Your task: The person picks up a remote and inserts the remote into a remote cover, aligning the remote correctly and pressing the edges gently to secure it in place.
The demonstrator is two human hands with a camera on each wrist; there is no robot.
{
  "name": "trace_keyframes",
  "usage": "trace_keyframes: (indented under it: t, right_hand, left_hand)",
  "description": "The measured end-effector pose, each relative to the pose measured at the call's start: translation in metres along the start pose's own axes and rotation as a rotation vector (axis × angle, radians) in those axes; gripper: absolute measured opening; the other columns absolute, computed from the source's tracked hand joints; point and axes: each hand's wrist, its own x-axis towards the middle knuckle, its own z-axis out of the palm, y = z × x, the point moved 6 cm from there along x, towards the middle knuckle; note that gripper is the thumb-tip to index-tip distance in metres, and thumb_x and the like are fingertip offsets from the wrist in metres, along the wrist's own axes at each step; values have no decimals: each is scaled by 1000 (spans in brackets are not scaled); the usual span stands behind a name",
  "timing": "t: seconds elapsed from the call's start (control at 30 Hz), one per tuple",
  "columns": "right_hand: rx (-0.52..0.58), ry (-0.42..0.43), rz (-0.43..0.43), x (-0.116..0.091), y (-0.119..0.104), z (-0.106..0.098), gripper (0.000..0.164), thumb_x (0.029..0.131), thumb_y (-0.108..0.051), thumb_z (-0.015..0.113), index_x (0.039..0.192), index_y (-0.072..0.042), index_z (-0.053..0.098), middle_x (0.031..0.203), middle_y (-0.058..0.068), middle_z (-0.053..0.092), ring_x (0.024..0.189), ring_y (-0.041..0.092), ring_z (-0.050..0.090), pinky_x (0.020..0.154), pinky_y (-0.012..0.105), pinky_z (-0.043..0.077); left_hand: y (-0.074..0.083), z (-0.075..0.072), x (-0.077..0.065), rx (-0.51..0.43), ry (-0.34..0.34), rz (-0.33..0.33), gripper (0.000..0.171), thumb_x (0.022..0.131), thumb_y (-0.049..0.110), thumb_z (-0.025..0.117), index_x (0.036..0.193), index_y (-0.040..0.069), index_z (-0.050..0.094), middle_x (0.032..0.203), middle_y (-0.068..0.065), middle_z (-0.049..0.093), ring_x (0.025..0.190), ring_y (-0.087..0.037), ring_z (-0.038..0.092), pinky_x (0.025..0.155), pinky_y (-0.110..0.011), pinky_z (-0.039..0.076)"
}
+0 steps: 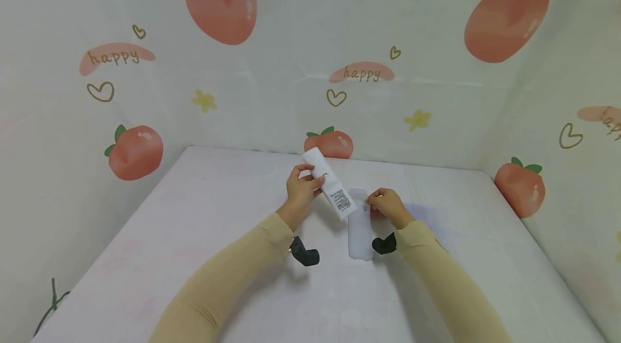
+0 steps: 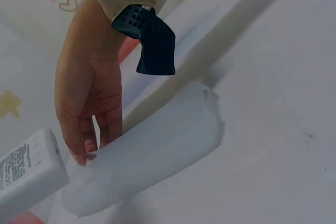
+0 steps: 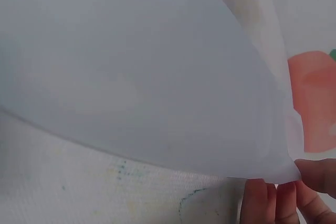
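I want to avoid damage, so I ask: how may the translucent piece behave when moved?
The translucent piece probably bends easily; its edge looks thin. It may be light: the right hand pinches one end. Its flattish shape suggests little rolling.

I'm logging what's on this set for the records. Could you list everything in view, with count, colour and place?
Box: one, white with black print, centre
Bag: one, cloudy white, centre, lower right of the box
Table: one, white, beneath them
Backdrop: one, white, around the table
Fruit prints: five clear, orange-red with green leaves, backdrop
"Happy" labels: three, pink with brown lettering, backdrop; one cut off at right
Hearts: five, brown outlines, backdrop
Flowers: two whole, yellow, backdrop
Stem-like line: one, dark green, lower left; nature unclear
Wrist gadgets: two, black, one per wrist
Sleeves: two, beige, bottom
Left hand: one, bare, holding the box
Right hand: one, bare, pinching the bag's edge
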Motion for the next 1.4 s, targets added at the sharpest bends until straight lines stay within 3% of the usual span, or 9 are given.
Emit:
trace_keyframes:
  t: [0.13,0.37,0.77,1.03,1.2,1.4]
  right_hand:
    - [16,-1,2,-1,1,1,16,90,-7,60,99,6,57,84,7,58,69,11,55,63,22,55]
    - [17,10,6,-1,1,0,16,90,-6,59,100,7,57,83,6,56,68,11,55,61,21,55]
    - [32,6,9,2,3,-1,14,89,-6,59,96,7,56,81,5,56,68,11,54,60,21,54]
    - [23,11,13,3,2,-2,15,90,-6,59,98,6,57,83,7,58,69,11,55,61,21,55]
    - [11,10,28,3,4,-3,14,91,-6,58,98,6,56,82,6,58,70,11,56,62,21,55]
    - [45,10,27,3,6,-3,13,91,-3,56,98,7,55,82,6,57,69,11,55,63,22,56]
  left_hand:
    - [-2,7,2,-45,55,15,41,82,-10,70,107,6,41,111,-19,60,96,-25,61,76,-30,54]
    - [-9,20,3,-83,63,3,46,85,-8,67,126,-4,47,122,-22,58,97,-23,61,89,-36,53]
    - [-20,33,6,-94,85,74,43,87,-8,65,124,1,45,119,-23,56,103,-28,62,91,-36,53]
    - [-30,35,5,-21,105,162,40,87,-7,66,120,2,47,114,-19,56,95,-26,62,83,-32,54]
    - [-33,34,11,35,84,210,39,85,-7,68,117,3,48,110,-19,59,91,-25,63,77,-29,54]
    - [-29,36,20,147,37,212,39,85,-6,69,118,5,50,107,-20,63,96,-26,64,78,-31,55]
